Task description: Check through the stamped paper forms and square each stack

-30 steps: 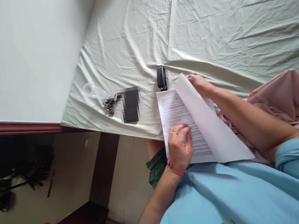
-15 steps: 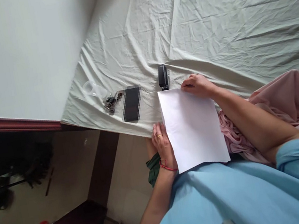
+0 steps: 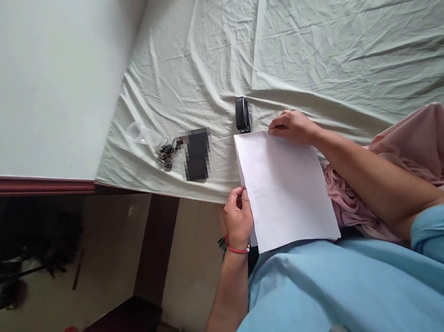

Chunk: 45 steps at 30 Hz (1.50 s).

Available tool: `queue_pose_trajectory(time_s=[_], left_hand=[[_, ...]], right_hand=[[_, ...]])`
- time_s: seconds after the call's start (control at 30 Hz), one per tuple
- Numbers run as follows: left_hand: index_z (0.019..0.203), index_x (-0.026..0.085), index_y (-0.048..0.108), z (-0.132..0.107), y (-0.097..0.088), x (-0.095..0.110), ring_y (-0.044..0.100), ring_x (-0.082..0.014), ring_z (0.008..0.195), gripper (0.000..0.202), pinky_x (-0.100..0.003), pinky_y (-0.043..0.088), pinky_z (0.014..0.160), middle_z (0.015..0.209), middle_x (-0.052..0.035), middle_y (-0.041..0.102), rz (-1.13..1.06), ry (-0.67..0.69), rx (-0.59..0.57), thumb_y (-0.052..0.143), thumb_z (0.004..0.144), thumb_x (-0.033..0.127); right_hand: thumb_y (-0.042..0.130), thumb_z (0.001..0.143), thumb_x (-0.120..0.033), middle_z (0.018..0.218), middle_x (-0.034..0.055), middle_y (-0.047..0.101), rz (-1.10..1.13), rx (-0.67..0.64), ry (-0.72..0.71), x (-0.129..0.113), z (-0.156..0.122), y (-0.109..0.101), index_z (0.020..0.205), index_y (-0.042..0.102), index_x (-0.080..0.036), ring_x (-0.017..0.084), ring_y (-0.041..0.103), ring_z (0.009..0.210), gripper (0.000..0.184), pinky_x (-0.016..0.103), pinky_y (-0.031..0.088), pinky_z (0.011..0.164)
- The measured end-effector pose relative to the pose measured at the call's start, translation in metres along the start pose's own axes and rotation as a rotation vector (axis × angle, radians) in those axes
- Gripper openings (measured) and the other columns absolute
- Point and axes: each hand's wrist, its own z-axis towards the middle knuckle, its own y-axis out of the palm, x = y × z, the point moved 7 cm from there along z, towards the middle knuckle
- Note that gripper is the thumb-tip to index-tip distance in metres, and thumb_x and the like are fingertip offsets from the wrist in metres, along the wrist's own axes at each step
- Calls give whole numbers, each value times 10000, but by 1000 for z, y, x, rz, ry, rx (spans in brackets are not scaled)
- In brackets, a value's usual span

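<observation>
The paper is located directly in front of the torso, between the hands, its long axis running away from the body; a second layer shows along its left edge. Left hand: thumb and forefinger curled into a near-closed loop, tips on the left edge, apparently pinching it. Right hand: fingers nearly closed and gathered on the far edge, toward the right corner, apparently gripping it; the thumb is hidden. The stapler lies just beyond the far edge, toward its left corner, with its long axis also pointing away from the body. The right hand is nearer to it; whether stapler and paper touch cannot be determined. Markings: the upper face of the paper shows no print. A faint mark on the stapler is too small to read. No brand or label is legible.
</observation>
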Motion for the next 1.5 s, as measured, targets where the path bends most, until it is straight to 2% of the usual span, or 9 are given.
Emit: queue_pose_trajectory(time_s=[0.13,0.33,0.57,0.73,0.93,1.17,1.23,1.4,1.5], left_hand=[[861,225,661,-1,-3,-5,628,-179,727,513,-286,522,717,759,-16,674,-52,-78,-35,530,1043,686],[771,231,576,2,-5,3,498,-136,670,340,-255,417,674,688,47,551,164,-56,-30,719,906,508],[803,225,612,5,-16,-11,584,-146,713,255,-248,469,719,744,21,645,149,-107,38,676,940,430],[807,218,630,5,-20,-15,596,-147,708,242,-252,473,724,738,20,654,160,-93,63,675,952,406],[798,220,628,5,-19,-12,589,-154,701,240,-260,475,708,721,20,644,190,-81,63,667,969,385],[842,233,733,1,-25,-5,662,-275,1031,108,-397,593,902,1115,-106,719,464,150,221,743,907,319],[842,243,745,0,-26,-4,652,-302,1083,68,-442,603,955,1131,-114,708,537,187,275,762,890,288],[862,237,728,-6,-26,20,654,-202,794,105,-344,602,777,952,-54,711,451,211,170,690,944,292],[885,225,737,-17,-22,54,724,-191,902,151,-304,620,817,1087,-69,777,249,224,18,696,975,340]], right_hand=[[650,929,-376,826,83,761,24,5,13,-2,-1,0,961,882,-178,247,682,873,307,337,484,850],[673,923,-356,885,61,796,41,-2,17,-8,-2,1,968,888,-198,214,690,850,271,315,496,842],[623,964,-370,980,93,847,-28,-148,-22,-1,-5,-12,1038,907,-196,248,734,887,341,342,511,822],[621,957,-371,992,73,855,-55,-185,0,20,-9,-27,1058,913,-214,267,755,923,346,355,528,829],[627,933,-324,1037,80,864,-101,-179,14,25,-7,-25,1061,916,-220,269,760,937,332,365,545,866],[571,965,-335,1103,99,861,-208,-158,19,22,-8,-23,1132,906,-211,349,698,1197,393,432,528,1023],[564,973,-340,1101,91,862,-215,-165,7,21,-8,-22,1111,904,-229,348,686,1189,383,449,521,1035],[563,980,-344,1121,84,862,-222,-139,21,24,-7,-18,1090,900,-245,340,676,1176,369,450,505,1026],[561,972,-353,1122,80,860,-199,-140,-7,28,-5,-15,1095,898,-235,315,696,1136,378,441,485,1056]])
